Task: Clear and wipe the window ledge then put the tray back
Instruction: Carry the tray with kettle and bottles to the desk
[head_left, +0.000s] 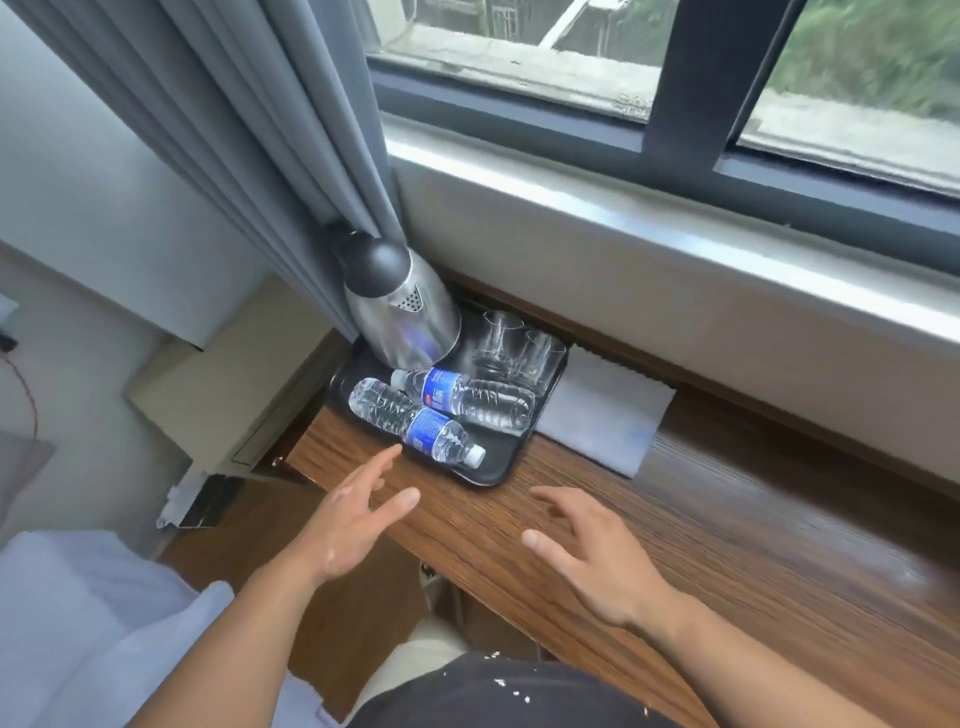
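Risk is tilt; my left hand (353, 525) and right hand (597, 561) hover spread, empty, black rectangular plastic tray (496, 469) just beyond them; uneven lifting could roll its clear plastic bottles (483, 401) off or topple the steel kettle (405, 317).

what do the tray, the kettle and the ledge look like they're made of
Tray: probably black plastic, smooth with a dull sheen and moulded rounded corners.
Kettle: polished metal, likely stainless steel, going by its mirror-like reflections; its black lid looks like plastic.
Ledge: brown wood or wood-look laminate with clear grain lines; which of the two cannot be told.
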